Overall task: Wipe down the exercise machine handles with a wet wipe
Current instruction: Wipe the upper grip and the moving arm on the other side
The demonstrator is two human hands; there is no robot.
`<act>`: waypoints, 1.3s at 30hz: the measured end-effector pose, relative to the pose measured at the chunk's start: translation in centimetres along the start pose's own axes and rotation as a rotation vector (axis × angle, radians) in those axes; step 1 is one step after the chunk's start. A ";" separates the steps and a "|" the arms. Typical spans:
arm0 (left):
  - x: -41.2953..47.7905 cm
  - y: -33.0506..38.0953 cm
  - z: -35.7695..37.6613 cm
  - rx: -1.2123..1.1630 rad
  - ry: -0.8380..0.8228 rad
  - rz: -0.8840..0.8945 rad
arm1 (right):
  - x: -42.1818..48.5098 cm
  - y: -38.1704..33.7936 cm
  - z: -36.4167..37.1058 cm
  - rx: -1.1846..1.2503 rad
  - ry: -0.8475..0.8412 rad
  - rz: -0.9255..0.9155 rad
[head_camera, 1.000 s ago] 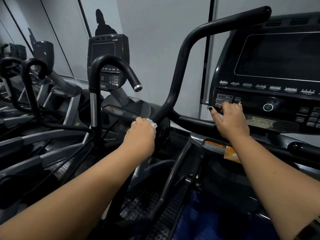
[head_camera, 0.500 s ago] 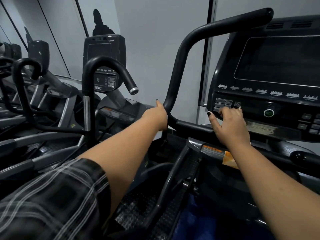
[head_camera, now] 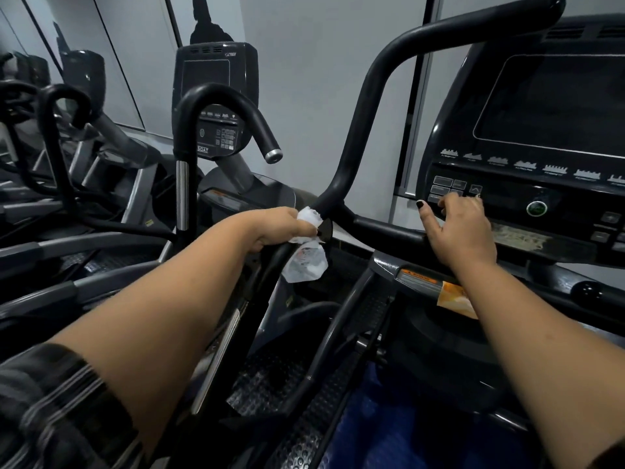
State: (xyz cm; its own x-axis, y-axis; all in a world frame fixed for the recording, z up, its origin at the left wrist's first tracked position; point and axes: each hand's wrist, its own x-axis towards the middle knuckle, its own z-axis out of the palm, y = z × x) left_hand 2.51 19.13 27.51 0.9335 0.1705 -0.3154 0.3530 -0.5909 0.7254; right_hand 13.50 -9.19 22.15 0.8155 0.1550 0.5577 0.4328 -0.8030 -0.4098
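Left hand [head_camera: 277,228] pinches wet wipe [head_camera: 304,262] at handle [head_camera: 360,130] base; handle rises up-right from fingers. Right hand [head_camera: 463,231], fingers bent, seemingly rests on console [head_camera: 558,106].

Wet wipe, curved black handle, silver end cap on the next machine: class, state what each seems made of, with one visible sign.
Wet wipe: probably thin nonwoven cloth; white, crumpled, limp, slightly translucent.
Curved black handle: likely a tube under matte rubber or foam coating; dull, soft sheen.
Silver end cap: metal or chromed plastic; bright glints.
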 end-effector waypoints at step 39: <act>6.0 7.2 2.6 0.529 0.245 0.007 | -18.2 -8.5 -4.8 0.601 -0.338 0.210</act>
State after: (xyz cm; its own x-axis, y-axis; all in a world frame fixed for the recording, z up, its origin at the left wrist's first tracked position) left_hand 10.52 13.84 29.28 0.9451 0.3058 -0.1153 0.3266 -0.8953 0.3030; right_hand -6.82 -7.91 18.97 0.9369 0.2797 0.2099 0.3116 -0.3950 -0.8642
